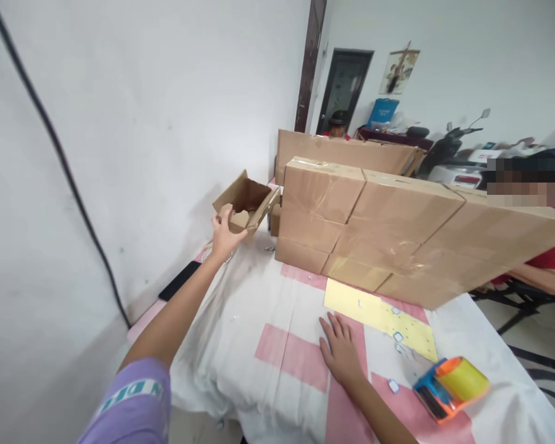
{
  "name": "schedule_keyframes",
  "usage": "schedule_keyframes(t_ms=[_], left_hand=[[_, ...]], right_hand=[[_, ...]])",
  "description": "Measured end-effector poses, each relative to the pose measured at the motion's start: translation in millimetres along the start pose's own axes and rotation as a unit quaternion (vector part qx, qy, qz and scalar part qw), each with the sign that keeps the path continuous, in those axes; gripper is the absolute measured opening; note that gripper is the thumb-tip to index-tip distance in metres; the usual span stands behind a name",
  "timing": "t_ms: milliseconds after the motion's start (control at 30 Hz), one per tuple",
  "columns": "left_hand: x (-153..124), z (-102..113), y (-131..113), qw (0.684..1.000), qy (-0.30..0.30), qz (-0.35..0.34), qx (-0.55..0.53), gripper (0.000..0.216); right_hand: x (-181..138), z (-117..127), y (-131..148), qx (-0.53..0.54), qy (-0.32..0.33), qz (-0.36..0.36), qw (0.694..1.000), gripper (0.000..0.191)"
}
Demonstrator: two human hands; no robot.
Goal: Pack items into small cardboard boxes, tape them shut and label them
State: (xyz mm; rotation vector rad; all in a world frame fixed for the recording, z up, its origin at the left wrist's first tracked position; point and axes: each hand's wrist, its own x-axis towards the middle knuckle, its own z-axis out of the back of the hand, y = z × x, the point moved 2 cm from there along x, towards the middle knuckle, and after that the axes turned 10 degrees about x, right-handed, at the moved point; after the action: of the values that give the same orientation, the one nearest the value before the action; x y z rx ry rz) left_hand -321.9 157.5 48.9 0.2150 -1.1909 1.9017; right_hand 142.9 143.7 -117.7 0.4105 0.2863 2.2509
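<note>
My left hand [226, 233] reaches far forward along the wall and grips the near edge of a small open cardboard box [248, 203], which sits tilted with its flaps up. My right hand [341, 350] lies flat, fingers spread, on the pink-and-white tablecloth [277, 345] just below a yellow sticker sheet [383, 317]. A tape dispenser [451, 387] with an orange body and yellow roll lies to the right of that hand.
A row of sealed cardboard cartons [398, 228] stands across the table, with another long carton [346, 153] behind. A black phone [179, 280] lies by the wall. Small labels [394, 386] are scattered about. A person in red [548, 262] sits at the right; another sits behind the cartons.
</note>
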Motion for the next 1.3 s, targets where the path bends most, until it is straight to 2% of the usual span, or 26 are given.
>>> schedule_keyframes(t_ms=[67,167,233,300,367,467,600,700,767,800,867,967,1033,1100,1167,1300], left_hand=[[-37.1,37.6,2.4,0.999,0.027,-0.045,-0.009,0.091],[-100.0,86.4,8.2,0.994,0.083,-0.066,-0.016,0.087],[-140.1,108.8,6.9,0.987,0.144,-0.069,-0.023,0.089],[-175.1,119.9,-3.3,0.969,0.230,-0.085,-0.040,0.094],[-203.8,120.7,-23.3,0.941,0.314,-0.115,-0.051,0.099],[-233.6,109.8,-62.0,0.897,0.405,-0.168,-0.053,0.099],[-250.8,88.4,-98.7,0.867,0.462,-0.183,-0.046,0.092],[-255.5,72.3,-112.7,0.840,0.512,-0.180,-0.033,0.079],[-256.1,62.6,-120.1,0.825,0.534,-0.181,-0.036,0.072],[-255.8,58.1,-123.2,0.824,0.535,-0.181,-0.046,0.070],[-254.8,49.7,-126.4,0.843,0.506,-0.162,-0.082,0.067],[-259.6,37.6,-118.6,0.897,0.410,-0.066,-0.152,0.060],[-271.5,28.4,-107.6,0.920,0.349,-0.007,-0.178,0.063],[-289.6,17.5,-96.8,0.929,0.317,0.021,-0.190,0.072],[-309.5,6.2,-88.2,0.934,0.298,0.040,-0.195,0.082],[-334.6,-10.2,-79.0,0.937,0.289,0.069,-0.182,0.094]], right_hand=[[0.1,2.5,1.7,0.027,-0.009,0.001,1.000,0.049],[1.0,9.0,3.8,0.132,-0.034,-0.011,0.991,0.049],[3.3,18.2,5.2,0.269,-0.059,-0.053,0.960,0.050],[6.4,34.2,9.4,0.402,-0.074,-0.097,0.908,0.053],[8.1,57.5,17.9,0.494,-0.056,-0.116,0.860,0.058],[4.1,100.4,33.6,0.575,0.030,-0.094,0.812,0.060],[-12.4,148.1,34.1,0.541,0.043,-0.079,0.836,0.081],[-25.4,162.9,22.0,0.496,0.030,-0.116,0.860,0.072],[-31.1,167.7,12.1,0.467,-0.003,-0.149,0.871,0.062],[-33.3,169.9,6.3,0.462,-0.028,-0.169,0.870,0.058],[-37.5,173.6,-6.9,0.484,-0.065,-0.203,0.849,0.045],[-46.7,174.3,-29.4,0.564,-0.076,-0.239,0.787,0.025],[-54.8,168.2,-41.4,0.611,-0.067,-0.268,0.742,0.020],[-62.8,156.0,-47.0,0.646,-0.061,-0.297,0.700,0.022],[-68.7,140.0,-45.6,0.670,-0.064,-0.310,0.672,0.027],[-75.2,108.7,-36.0,0.691,-0.089,-0.306,0.649,0.040]])
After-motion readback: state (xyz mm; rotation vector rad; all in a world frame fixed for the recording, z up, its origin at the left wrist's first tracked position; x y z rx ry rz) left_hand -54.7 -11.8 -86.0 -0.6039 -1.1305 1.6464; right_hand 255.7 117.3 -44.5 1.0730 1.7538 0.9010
